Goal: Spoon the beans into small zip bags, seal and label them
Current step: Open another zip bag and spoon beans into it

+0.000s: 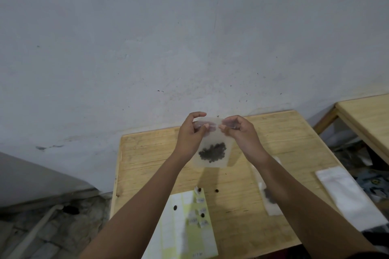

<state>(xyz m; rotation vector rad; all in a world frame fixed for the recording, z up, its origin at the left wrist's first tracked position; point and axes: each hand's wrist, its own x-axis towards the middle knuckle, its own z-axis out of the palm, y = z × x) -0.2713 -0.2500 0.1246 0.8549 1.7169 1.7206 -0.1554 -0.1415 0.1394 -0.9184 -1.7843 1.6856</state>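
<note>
Head view: one zip bag (213,137) is held up over the far half of the wooden table (147,157). Its long axis is upright, mouth upward, with the beans (212,152) clumped at the bottom. The left hand (190,132) pinches the top strip at its left end, the right hand (240,130) at its right end. A second filled bag (270,197) lies flat under the right forearm. Four loose beans (216,190) lie on and near one label sheet (179,233). White empty bags (349,195) lie at the table's right edge; their number cannot be told
</note>
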